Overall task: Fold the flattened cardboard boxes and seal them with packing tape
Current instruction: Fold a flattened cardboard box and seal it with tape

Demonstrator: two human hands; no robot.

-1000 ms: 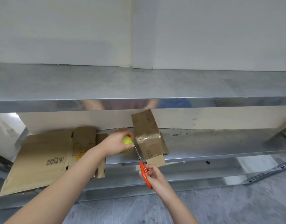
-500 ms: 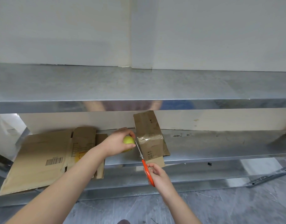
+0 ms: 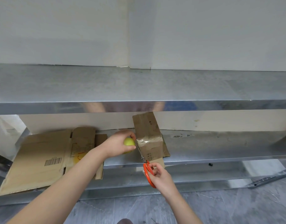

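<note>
- Evidently, 1 small brown cardboard box [image 3: 148, 126] is already folded into shape; it stands tilted on the lower steel shelf [image 3: 220, 147], just right of the middle of the frame, resting on another flat cardboard piece [image 3: 166, 151].
- A band of clear shiny packing tape [image 3: 147, 141] already lies across the near end of that box, so sealing appears well under way.
- The left hand [image 3: 116, 145] grips a yellow-green rounded tape roll [image 3: 129, 141], held just beside the box's left edge, with the fingers curled over it.
- The right hand [image 3: 161, 177] holds orange-handled scissors [image 3: 146, 173], with fingers through or round the handles; the thin blades point up toward the gap between roll and box.
- Whether the blades are apart or together is too fine to tell.
- The step in hand looks like cutting the tape free from the roll, which would finish this strip.
- Whether the box's other seams are taped cannot be seen from here.
- Left of the hands, a pile of flattened brown cardboard boxes [image 3: 42, 157], 1 printed with a barcode, lies on the same shelf and overhangs its front edge; these seem unfolded and untaped.
- Judged so, roughly 1 box is near done and several remain.
- The upper steel shelf [image 3: 139, 84] sits above, and a grey tiled floor [image 3: 236, 206] lies below.
</note>
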